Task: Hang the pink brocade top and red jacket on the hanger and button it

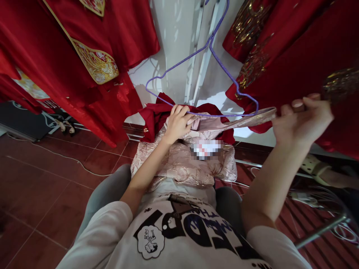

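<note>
**Pink brocade jacket (pixel 179 162) held across the lap, purple wire hanger (pixel 218 116) along its collar**
The collar is bunched in the closed left hand (pixel 177 124); a satin edge (pixel 238 119) is pinched narrowly by the right hand (pixel 303 121), just below red embroidered robes (pixel 280 74).

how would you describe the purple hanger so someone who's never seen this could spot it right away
Between the red gold-embroidered robes hanging on both sides of the view, a pale pink brocade garment lies in front of the person. Just above it, by the left hand, is a purple wire hanger, its neck rising out of view. Its thin purple wire stands out against the heavy red and pink cloth.
</note>
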`<action>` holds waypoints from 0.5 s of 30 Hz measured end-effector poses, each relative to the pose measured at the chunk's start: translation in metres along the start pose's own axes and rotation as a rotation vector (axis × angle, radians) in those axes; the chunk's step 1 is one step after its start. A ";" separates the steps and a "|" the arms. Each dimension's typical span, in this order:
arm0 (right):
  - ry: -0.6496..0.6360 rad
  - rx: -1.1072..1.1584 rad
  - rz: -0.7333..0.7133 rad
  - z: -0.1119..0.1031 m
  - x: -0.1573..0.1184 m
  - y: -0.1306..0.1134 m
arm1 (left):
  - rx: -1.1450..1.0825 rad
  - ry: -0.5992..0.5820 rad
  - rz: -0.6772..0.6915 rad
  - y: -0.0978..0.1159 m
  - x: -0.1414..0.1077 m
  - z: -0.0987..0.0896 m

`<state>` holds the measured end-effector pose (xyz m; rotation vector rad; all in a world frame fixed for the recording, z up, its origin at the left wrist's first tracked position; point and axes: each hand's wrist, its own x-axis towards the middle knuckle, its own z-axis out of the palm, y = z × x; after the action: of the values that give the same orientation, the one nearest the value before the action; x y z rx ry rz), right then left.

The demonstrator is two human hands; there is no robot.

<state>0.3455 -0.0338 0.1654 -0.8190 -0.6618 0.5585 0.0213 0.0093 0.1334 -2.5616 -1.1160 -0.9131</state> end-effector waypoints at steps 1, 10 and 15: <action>0.001 0.013 0.007 0.000 0.001 0.000 | 0.001 0.003 0.001 0.000 0.000 0.000; -0.084 0.142 -0.086 0.014 -0.017 -0.017 | 0.004 0.017 0.015 0.002 0.000 0.004; -0.188 -0.021 -0.140 0.030 -0.006 -0.019 | -0.096 -0.018 0.016 0.002 0.011 0.007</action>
<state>0.3241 -0.0343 0.1944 -0.7388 -0.8923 0.5056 0.0317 0.0170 0.1350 -2.6556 -1.0803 -0.9644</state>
